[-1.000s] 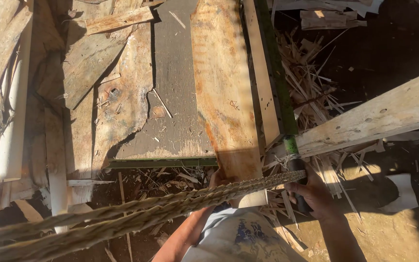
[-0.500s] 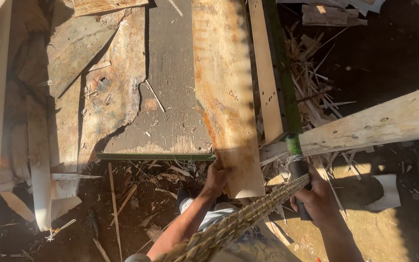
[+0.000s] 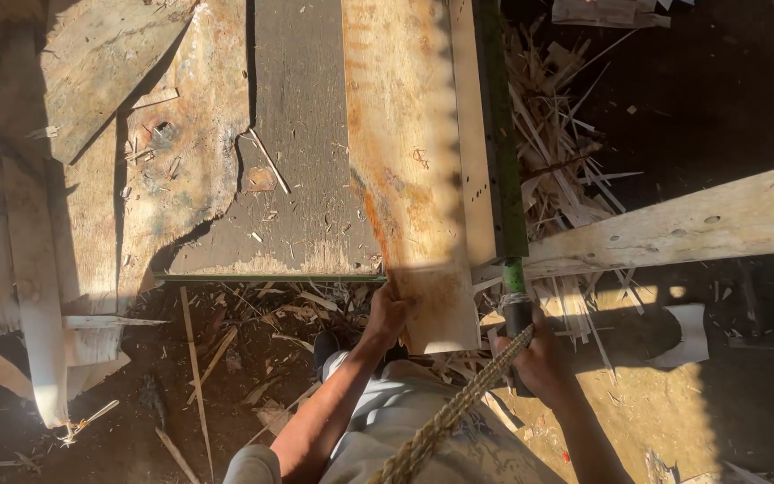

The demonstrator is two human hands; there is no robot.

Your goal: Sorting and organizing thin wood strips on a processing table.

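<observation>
A long pale wooden plank (image 3: 409, 170) with orange stains lies on a flat worktable (image 3: 302, 179) and overhangs its near edge. My left hand (image 3: 389, 309) grips the plank's near left corner. My right hand (image 3: 539, 358) is closed on the dark handle (image 3: 519, 315) of a long green saw blade (image 3: 502, 125) that runs along the plank's right side, with a narrow pale strip between them. A braided rope (image 3: 459, 408) crosses in front of my right hand and my light trousers.
A pale beam (image 3: 692, 224) slants across the right. Splinters and offcuts (image 3: 566, 152) pile beside the saw and under the table edge. Broken boards (image 3: 38, 296) and peeling sheet wood (image 3: 181, 143) lie at the left. Dirt ground lies below.
The view has swung left and down. The braided rope, earlier stretched across the whole lower frame, now hangs only near my right hand. Both hands keep their holds.
</observation>
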